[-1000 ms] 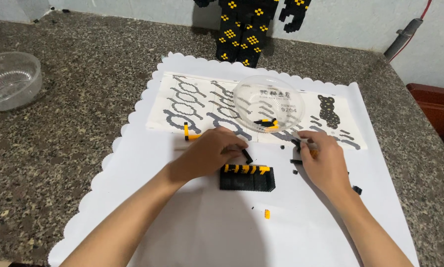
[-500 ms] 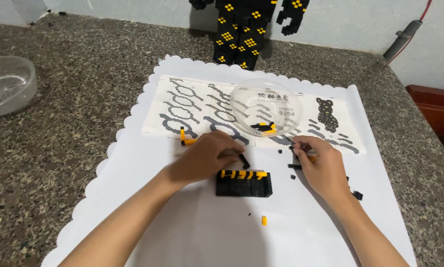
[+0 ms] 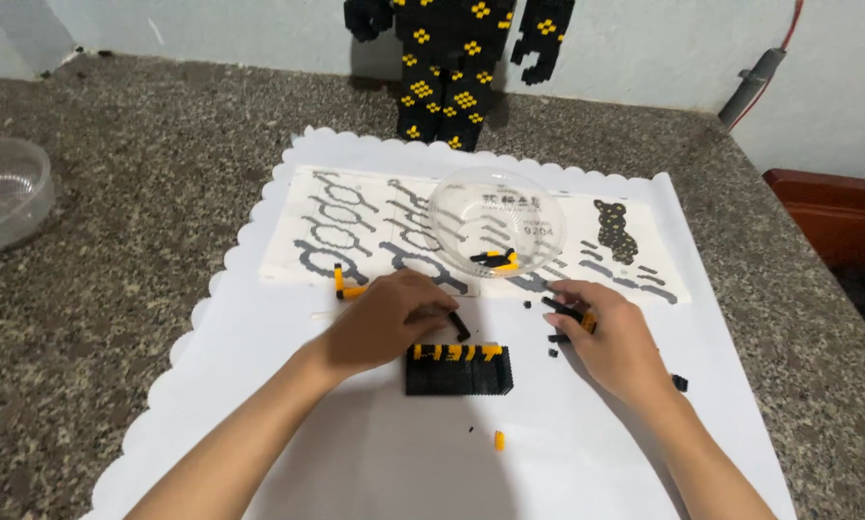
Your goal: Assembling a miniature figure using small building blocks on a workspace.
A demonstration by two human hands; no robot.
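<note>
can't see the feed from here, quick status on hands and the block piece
Left hand pinching a black strip above the block slab. Right hand holds small bricks. Loose bits lie nearby.

On a white scalloped sheet over the speckled stone tabletop, the left hand pinches a small black brick just above a black block assembly with a yellow-striped top. The right hand grips black and yellow pieces. A clear plastic bowl holding a few bricks sits on the printed instruction sheet behind them.
</note>
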